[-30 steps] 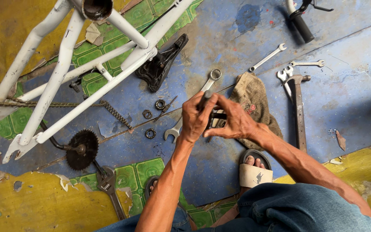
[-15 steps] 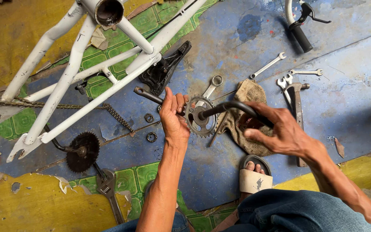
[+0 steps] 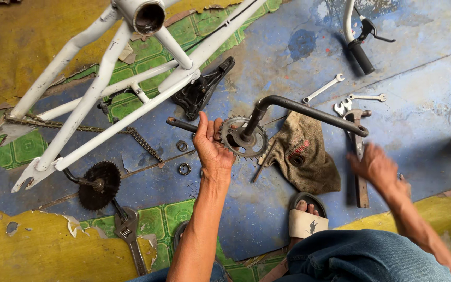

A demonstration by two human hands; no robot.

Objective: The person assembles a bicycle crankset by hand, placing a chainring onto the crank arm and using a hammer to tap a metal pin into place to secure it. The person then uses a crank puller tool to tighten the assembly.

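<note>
My left hand [image 3: 212, 149] grips a toothed sprocket [image 3: 244, 137] on a one-piece dark crank [image 3: 309, 110]. It holds the assembly above the blue floor. One crank arm bends up and runs right to the hammer [image 3: 359, 162]; the other end [image 3: 178, 124] sticks out left past my thumb. My right hand [image 3: 378, 168] is blurred, off the crank, with loose fingers and nothing in it, just right of the hammer's handle. Two small bearing rings [image 3: 184, 156] lie on the floor left of my left wrist.
A white bicycle frame [image 3: 105, 89] lies upper left over a chain [image 3: 142, 142] and a black part [image 3: 200, 91]. A second sprocket [image 3: 99, 185], an adjustable wrench [image 3: 129, 232], a dirty rag [image 3: 304, 154], spanners [image 3: 323, 87], a handlebar [image 3: 360, 49] and my sandalled foot [image 3: 304, 219] lie around.
My right hand let go of the crank arm and dropped right, beside the hammer. My left hand kept the sprocket, and the crank arm now points right.
</note>
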